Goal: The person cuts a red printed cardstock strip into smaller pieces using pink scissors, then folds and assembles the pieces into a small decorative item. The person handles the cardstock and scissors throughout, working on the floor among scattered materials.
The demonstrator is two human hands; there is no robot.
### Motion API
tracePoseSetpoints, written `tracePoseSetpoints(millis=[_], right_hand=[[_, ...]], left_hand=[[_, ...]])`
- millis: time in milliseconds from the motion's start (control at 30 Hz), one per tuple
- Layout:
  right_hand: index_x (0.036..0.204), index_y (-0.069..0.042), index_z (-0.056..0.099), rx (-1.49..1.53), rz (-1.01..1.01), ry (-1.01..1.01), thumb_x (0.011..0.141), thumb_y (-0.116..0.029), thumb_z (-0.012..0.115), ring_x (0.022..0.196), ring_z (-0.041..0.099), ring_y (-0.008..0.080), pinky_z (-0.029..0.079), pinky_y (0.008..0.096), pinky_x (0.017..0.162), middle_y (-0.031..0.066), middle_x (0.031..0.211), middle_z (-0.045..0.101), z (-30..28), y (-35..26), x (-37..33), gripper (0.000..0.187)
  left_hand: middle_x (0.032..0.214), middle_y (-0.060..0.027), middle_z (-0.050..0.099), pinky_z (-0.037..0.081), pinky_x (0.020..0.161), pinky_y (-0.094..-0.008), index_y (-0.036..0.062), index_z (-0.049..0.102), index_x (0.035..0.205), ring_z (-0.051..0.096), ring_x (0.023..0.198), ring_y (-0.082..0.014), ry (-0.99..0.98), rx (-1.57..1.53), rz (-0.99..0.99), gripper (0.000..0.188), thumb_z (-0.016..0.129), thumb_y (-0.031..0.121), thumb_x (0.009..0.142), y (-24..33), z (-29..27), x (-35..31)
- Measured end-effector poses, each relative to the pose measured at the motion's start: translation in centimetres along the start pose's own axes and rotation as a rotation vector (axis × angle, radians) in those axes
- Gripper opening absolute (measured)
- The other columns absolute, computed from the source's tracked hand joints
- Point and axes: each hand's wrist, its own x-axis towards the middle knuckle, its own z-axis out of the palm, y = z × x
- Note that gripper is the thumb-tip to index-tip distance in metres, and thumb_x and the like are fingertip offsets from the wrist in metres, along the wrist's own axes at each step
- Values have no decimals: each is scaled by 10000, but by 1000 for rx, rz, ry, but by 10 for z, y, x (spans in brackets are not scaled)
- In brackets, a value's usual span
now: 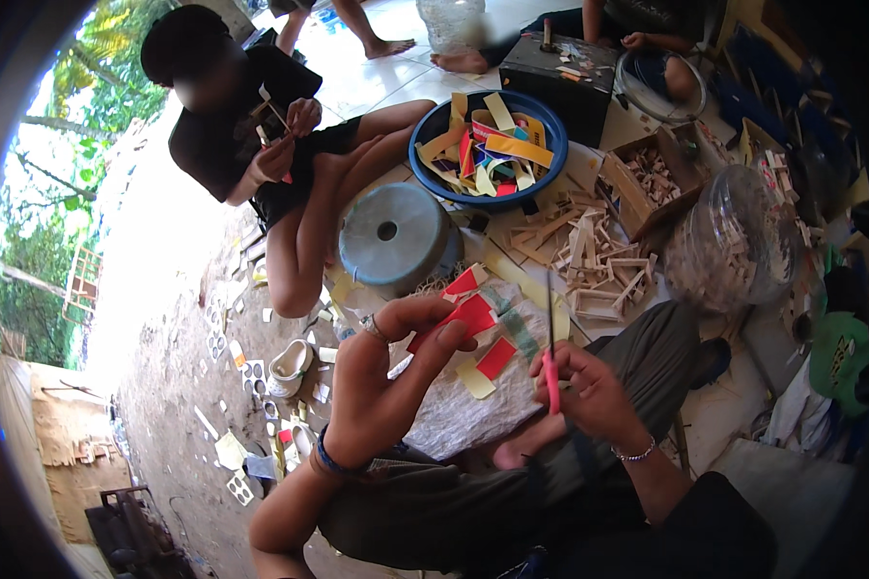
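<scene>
My left hand (377, 386) pinches a red piece of card (471, 317) between thumb and fingers, in front of my lap. In my right hand (589, 386) is a pair of scissors (551, 378) with pink handles, its dark blades pointing up and away from me. The blades stand to the right of the card, apart from it. Below and between my hands, another red piece (495, 358) and a pale yellow strip (475, 378) rest on a whitish woven sack (463, 423).
A blue basin (560, 174) of coloured card scraps stands beyond an upturned grey-blue bucket (391, 232). Small wooden frames (603, 270) are heaped before a cardboard box (628, 198) of wooden bits. At left, a seated person (232, 125) handles small pieces; scraps and shoes (290, 369) litter the ground.
</scene>
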Motion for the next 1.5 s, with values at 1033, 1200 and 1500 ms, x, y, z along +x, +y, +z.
tracePoseSetpoints(millis=[1033,1200,1500], right_hand=[[1105,-8,535,-483,-167,-69,764,-335,854,889,591,237,499,356,794,128,1015,554,24,-51,19,570],[1096,-5,531,-514,-146,-85,769,-316,844,879,583,235,494,358,792,124,1014,543,24,-54,18,550],[1021,-20,545,-470,-62,-178,806,-283,834,818,566,207,486,346,752,87,941,566,20,-61,17,446]], left_hand=[[899,-67,726,507,765,-314,42,735,1007,677,799,-184,-67,264,97,122,778,27,893,4,0,-6],[898,-71,734,509,758,-327,42,733,1004,682,793,-198,-69,275,101,122,784,40,893,3,-1,-8],[913,-72,746,524,774,-333,21,722,1030,706,837,-187,-130,277,129,116,761,48,924,1,-7,-8]])
